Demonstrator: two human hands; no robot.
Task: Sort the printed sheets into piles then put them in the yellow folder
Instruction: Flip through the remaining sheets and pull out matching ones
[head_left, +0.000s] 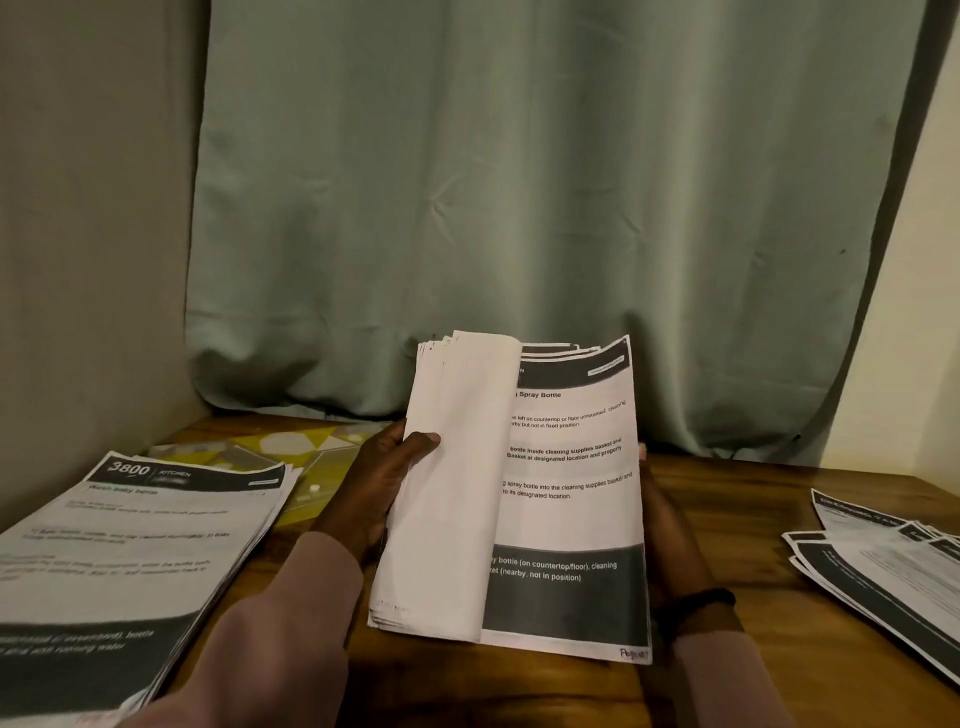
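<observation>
I hold a stack of printed sheets upright above the wooden table, open like a book. My left hand grips the folded-back blank sides, thumb on the paper. My right hand supports the stack from behind at its right edge and is mostly hidden. The visible page reads "Spray Bottle". A pile of sheets headed "3800 Kitchen" lies at the left. A second, fanned pile lies at the right. The yellow folder lies flat at the back left, partly under the left pile.
A wooden table carries everything. A grey-green curtain hangs along the table's back edge. A beige wall closes the left side. A black band sits on my right wrist.
</observation>
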